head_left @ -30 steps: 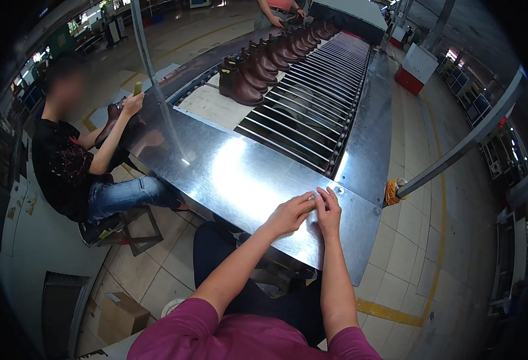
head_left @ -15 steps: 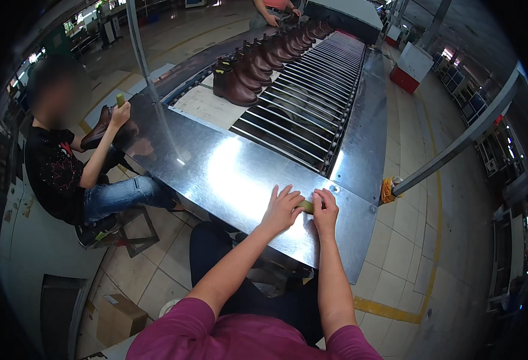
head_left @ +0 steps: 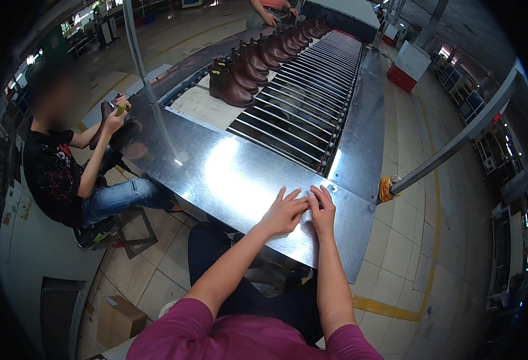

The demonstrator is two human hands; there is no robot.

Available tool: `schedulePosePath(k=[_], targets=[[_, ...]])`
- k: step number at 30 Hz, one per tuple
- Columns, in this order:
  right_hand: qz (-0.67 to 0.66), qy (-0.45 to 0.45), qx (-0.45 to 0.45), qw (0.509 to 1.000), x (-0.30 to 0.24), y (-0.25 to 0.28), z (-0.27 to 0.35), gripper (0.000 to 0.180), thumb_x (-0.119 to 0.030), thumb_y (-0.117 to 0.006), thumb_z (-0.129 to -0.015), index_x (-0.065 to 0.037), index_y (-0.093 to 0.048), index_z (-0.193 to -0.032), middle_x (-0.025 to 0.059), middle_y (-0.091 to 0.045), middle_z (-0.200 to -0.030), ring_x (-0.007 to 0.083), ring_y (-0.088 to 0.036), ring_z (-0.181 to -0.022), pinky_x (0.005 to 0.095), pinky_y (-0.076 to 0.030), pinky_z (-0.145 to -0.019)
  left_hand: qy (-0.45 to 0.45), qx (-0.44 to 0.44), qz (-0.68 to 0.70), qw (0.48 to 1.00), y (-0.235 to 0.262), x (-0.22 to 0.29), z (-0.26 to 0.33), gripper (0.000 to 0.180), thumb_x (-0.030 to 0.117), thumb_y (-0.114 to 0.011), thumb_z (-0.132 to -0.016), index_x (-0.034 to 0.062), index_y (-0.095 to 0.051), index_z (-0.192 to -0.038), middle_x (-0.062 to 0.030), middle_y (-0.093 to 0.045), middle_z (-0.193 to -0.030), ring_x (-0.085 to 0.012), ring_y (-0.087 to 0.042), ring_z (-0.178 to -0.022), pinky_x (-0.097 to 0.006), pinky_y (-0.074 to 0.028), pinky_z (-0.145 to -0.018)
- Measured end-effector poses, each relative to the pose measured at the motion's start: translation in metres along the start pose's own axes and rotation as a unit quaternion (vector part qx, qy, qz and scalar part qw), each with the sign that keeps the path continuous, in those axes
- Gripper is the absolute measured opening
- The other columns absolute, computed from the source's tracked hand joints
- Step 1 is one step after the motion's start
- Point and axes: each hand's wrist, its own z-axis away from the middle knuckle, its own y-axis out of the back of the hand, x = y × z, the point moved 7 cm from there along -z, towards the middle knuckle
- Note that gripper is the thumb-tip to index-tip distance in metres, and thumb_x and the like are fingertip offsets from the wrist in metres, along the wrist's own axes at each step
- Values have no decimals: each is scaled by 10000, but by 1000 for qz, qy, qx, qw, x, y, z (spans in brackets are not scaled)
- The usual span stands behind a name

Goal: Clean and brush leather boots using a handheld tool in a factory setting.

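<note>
My left hand is over the near right part of the shiny metal tabletop, with its fingers stretched out and partly spread. Its fingertips meet my right hand, whose fingers are bent in. Whatever lies between the two hands is hidden by the fingers. Beyond them stands a row of dark brown ankle boots on a pale board beside the roller conveyor; the nearest boot carries a yellow tag.
At the left a seated person holds a brown boot and a small yellow-green piece. Another person stands at the far end. A metal post rises at the right. A cardboard box sits on the floor.
The short olive-green piece that showed between my hands is now hidden, and my hands have come closer together. The seated person's raised hand has come to the boot.
</note>
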Motion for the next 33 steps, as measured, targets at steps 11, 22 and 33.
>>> schedulePosePath(k=[11,22,33], targets=[[-79,-60,16,995,-2,4,1,239,-201,-714,-947,-53,-760,-1129,176,-704,-1186,225,-689,-1046,278,-555,-718,41,38,-57,997,4,1,5,379,350,-665,-942,62,-676,-1187,-148,-598,-1366,-393,-422,-1409,-658,-227,-1176],[-26,-108,0,994,4,2,-1,164,-195,-712,-933,-81,-778,-1031,175,-729,-1124,335,-587,-1272,416,-499,-998,177,119,-71,974,10,-25,6,310,239,-691,-923,66,-686,-1181,-165,-631,-1336,-415,-448,-1399,-630,-232,-1185],[-95,-165,53,980,15,13,-5,193,-154,-676,-973,-31,-741,-1108,128,-708,-1090,230,-692,-1021,343,-556,-865,113,81,-47,989,7,-21,-5,366,181,-705,-897,125,-678,-1258,-127,-626,-1348,-396,-433,-1418,-602,-236,-1201]])
